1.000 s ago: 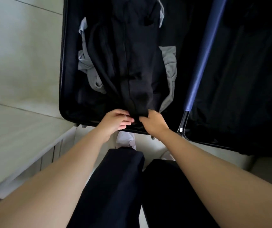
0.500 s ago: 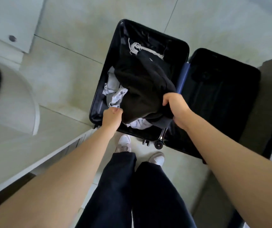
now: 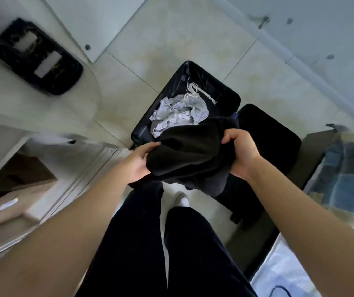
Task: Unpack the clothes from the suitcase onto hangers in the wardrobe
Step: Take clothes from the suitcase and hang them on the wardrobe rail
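I see the suitcase (image 3: 268,133) lying open on the floor tiles; the black garment (image 3: 189,155) is held bunched above its near edge; pale crumpled clothes (image 3: 178,112) lie in its left half; the left hand (image 3: 138,161) and right hand (image 3: 240,153) each grip one end of the garment.

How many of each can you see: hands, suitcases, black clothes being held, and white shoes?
Bare hands: 2 (left hand, right hand)
Open black hard-shell suitcase: 1
Bunched black fabric garment, held in both hands: 1
White shoe: 1
Total: 5
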`<state>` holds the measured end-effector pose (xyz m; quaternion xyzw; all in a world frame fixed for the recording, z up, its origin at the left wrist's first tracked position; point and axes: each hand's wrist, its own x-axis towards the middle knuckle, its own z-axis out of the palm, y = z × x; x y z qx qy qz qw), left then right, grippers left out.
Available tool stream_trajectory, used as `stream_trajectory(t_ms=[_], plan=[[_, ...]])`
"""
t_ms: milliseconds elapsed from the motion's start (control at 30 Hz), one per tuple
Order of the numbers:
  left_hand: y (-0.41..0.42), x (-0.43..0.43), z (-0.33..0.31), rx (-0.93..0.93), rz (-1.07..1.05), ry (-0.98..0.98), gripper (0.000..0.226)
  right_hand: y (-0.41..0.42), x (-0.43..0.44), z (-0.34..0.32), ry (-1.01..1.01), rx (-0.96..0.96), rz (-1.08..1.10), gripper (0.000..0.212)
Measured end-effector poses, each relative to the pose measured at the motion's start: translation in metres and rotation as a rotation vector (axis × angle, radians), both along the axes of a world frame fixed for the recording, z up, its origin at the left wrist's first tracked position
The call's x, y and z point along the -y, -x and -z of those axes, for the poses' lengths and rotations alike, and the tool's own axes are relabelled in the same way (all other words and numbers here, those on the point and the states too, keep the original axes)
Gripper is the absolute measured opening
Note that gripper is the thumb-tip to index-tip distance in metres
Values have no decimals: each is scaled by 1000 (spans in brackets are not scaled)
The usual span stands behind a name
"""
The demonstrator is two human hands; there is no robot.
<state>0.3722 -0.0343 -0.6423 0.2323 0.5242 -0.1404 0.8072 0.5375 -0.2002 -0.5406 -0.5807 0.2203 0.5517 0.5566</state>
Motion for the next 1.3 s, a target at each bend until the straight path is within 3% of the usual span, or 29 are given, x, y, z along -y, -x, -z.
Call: stream_trajectory(t_ms=[100,200,267,367,433,467,567,700,800,933,1033,1133,1300], plan=[[46,31,-33,96,-172,157,30,33,6,-21,-42,4,-91,36],[98,57,-60,116,-433,257,17,70,8,-38,-97,-24,-192,42],[134,66,-70,193,-527,360,43,94,7,-48,-127,-52,-286,46],[191,80,-81,226,-642,424,65,126,1,-59,-163,-61,-413,45],[214,91,-94,226,-680,339,78,140,-4,-65,-177,-43,-463,41],[230,95,-103,196,-691,249,72,152,-9,-70,-189,-33,-515,40],[270,106,-126,166,-761,45,26,185,-17,-80,-175,5,-644,42],[330,107,-140,211,-975,-55,39,237,-24,-82,-125,119,-735,49],[373,102,-152,237,-1094,-156,48,283,-31,-81,-115,211,-703,42],[419,96,-177,242,-908,-300,37,327,-33,-78,-145,282,-763,42],[443,95,-181,158,-699,-417,48,344,-32,-75,-75,331,-790,60],[463,100,-186,93,-629,-467,54,357,-29,-70,15,409,-855,68],[470,111,-194,-5,-630,-517,39,363,-23,-57,140,632,-1039,37]])
